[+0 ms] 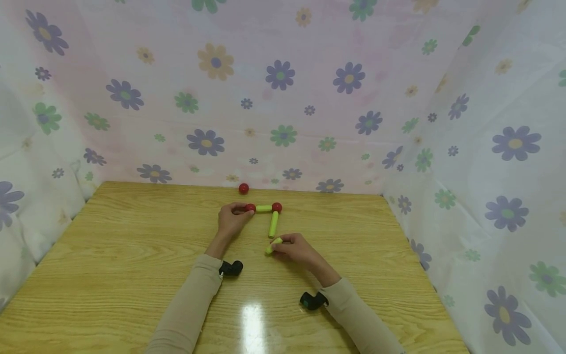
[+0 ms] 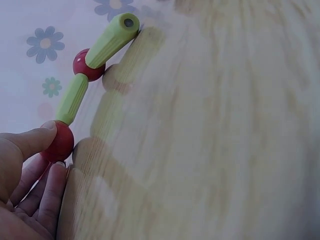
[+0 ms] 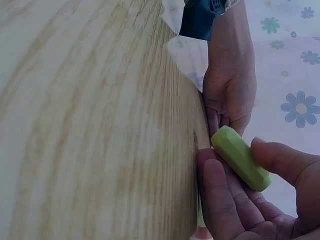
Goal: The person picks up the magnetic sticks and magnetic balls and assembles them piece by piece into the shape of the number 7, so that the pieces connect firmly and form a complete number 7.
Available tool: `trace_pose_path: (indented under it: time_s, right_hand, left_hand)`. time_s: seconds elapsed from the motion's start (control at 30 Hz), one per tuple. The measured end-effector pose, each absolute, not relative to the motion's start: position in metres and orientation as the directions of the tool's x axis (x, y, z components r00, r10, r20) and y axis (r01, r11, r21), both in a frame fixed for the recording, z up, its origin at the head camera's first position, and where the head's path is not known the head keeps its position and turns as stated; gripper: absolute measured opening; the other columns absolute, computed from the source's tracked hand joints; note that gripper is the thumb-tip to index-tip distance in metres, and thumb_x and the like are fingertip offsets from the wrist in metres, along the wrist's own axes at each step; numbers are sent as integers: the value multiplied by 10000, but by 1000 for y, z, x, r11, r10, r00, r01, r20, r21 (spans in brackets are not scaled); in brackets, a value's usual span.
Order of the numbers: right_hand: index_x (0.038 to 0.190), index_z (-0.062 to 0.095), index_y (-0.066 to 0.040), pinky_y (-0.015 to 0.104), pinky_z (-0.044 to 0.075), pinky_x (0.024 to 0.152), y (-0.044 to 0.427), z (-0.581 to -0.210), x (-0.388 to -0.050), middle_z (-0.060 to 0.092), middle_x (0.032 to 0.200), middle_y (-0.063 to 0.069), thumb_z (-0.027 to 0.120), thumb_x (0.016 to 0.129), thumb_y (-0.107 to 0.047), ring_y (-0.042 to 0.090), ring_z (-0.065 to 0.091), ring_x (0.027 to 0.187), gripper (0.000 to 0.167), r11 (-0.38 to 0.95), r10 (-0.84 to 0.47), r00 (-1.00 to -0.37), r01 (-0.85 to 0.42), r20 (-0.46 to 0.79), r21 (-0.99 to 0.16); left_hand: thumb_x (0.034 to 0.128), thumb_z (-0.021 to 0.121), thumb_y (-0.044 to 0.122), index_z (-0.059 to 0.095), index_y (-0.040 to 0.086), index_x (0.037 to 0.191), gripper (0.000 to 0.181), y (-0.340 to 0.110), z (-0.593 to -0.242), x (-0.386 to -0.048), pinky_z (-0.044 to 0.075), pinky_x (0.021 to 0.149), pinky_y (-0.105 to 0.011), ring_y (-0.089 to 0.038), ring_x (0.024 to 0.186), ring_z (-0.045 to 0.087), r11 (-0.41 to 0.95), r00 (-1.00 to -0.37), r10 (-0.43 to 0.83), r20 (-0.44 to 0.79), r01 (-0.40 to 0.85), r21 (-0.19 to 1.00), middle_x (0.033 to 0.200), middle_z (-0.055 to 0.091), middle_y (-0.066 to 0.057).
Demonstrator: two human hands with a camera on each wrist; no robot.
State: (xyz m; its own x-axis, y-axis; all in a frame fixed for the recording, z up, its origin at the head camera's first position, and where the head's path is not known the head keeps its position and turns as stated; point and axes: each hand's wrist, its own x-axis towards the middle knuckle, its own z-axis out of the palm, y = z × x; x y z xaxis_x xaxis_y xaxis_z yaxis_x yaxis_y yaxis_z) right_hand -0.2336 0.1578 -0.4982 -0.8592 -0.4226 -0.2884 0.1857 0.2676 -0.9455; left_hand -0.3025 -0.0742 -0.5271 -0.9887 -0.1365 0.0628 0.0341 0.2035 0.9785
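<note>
My left hand (image 1: 233, 219) pinches a red ball (image 2: 61, 142) between thumb and fingers, low over the wooden table. A yellow-green rod (image 1: 264, 208) joins that ball to a second red ball (image 1: 276, 207). From the second ball another yellow-green rod (image 1: 273, 224) extends toward me; its end shows a dark round spot in the left wrist view. My right hand (image 1: 297, 250) holds a loose faceted yellow-green rod (image 3: 241, 159) between thumb and fingers, just nearer to me than the joined piece and apart from it.
A third red ball (image 1: 243, 188) lies near the back edge of the wooden table (image 1: 132, 236). Flower-patterned cloth (image 1: 283, 98) hangs behind and at both sides. Dark wrist devices (image 1: 313, 300) sit at both sleeves.
</note>
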Motion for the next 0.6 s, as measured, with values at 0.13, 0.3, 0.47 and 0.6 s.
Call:
trace_pose_path:
  time_s: [0.13,0.3,0.47,0.6]
  right_hand:
    - [1312,631,69,287,597,831,159,-499,-235,734,1086,122,586,1045,-134,141,699,916,338,271,-448,-848,174,-284,-947]
    - [1410,569,39,250,569,721,158,-499,-236,669,954,61,535,1075,-183,129,625,796,403,304,-495,-826,126,-269,-944]
    - [1315,621,55,254,562,698,157,-498,-236,680,889,30,593,1047,-189,127,620,766,364,322,-489,-831,110,-265,-940]
    - [1159,673,43,283,575,706,157,-498,-236,732,857,31,677,998,-220,133,658,766,308,348,-455,-847,116,-276,-930]
  left_hand:
    - [881,814,142,713,-15,1205,374,-75,-527,-302,565,905,-415,-336,1035,689,187,-989,-137,56,30,982,1134,711,-227]
    - [874,820,144,715,-12,1200,377,-74,-525,-301,560,913,-429,-334,1029,688,186,-989,-138,47,21,982,1126,711,-223]
    - [875,818,136,717,-11,1200,371,-74,-524,-301,556,909,-427,-331,1024,683,195,-989,-138,46,18,981,1125,710,-220]
    - [880,811,132,719,-10,1202,364,-74,-525,-301,558,900,-419,-331,1021,681,205,-989,-141,55,25,978,1121,711,-218]
